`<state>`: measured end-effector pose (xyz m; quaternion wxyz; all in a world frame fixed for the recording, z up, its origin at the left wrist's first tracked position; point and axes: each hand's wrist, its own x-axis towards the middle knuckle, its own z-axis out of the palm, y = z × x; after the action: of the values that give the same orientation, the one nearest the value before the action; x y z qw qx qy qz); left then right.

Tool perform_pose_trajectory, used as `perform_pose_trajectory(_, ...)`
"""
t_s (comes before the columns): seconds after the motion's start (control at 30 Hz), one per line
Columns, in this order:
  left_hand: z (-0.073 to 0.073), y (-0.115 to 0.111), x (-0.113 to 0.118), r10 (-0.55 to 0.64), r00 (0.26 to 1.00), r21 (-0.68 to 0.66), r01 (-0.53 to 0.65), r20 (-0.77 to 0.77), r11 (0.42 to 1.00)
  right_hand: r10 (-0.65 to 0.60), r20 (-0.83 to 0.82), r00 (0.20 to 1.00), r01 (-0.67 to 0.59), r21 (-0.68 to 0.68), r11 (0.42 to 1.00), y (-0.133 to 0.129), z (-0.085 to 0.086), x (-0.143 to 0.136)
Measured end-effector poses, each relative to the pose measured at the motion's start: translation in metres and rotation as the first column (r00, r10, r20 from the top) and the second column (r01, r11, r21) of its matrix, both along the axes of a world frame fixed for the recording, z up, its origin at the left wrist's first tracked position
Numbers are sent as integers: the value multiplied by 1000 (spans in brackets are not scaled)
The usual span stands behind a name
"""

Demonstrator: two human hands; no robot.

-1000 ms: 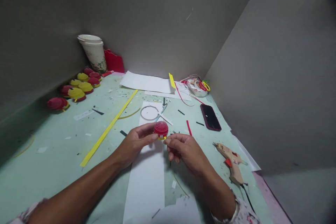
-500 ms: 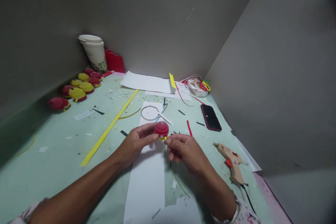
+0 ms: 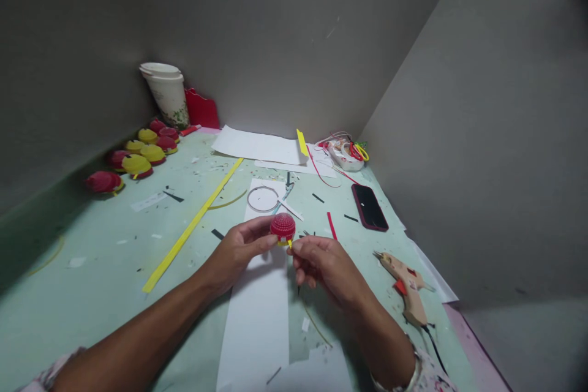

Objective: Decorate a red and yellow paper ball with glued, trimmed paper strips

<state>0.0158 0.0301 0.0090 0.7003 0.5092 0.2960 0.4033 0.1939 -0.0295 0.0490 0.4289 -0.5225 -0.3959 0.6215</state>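
A small red dome of coiled, white-dotted strips [image 3: 283,226] with a yellow lower edge is held above a long white paper strip [image 3: 257,318]. My left hand [image 3: 245,242] is closed on its left side, thumb in front and fingers behind. My right hand [image 3: 316,257] pinches a short yellow paper strip [image 3: 290,244] at the dome's lower right edge. Beyond the dome lies a thin round ring [image 3: 263,198] on the white paper. A small white piece shows on the dome's front, near my left thumb.
Several red and yellow domes [image 3: 136,165] sit at the left by a white cup [image 3: 165,92]. A long yellow strip [image 3: 193,225] lies left of my hands. On the right are a phone [image 3: 370,207] and a corded glue gun [image 3: 407,288]. Paper scraps are scattered around.
My hands and the dome stay almost in place. The yellow strip by my right fingertips shows slightly more, and the view has shifted very slightly.
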Motion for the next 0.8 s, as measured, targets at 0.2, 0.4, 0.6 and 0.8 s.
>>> perform_pose_trajectory(0.2,-2,1,0,-6,1000,3,6,-1,1000,-15,-9,1000,15,0,1000,0,2,1)
perform_pose_trajectory(0.4,-2,1,0,-17,1000,14,17,-9,1000,-32,13,999,32,-12,999,0,-1,-1)
perform_pose_trajectory(0.6,-2,1,0,-26,1000,10,26,-7,1000,-19,26,999,19,-10,1000,0,-4,0)
perform_pose_trajectory(0.8,0,0,0,29,1000,-22,-30,-11,999,77,270,960,-80,2,997,-2,10,11)
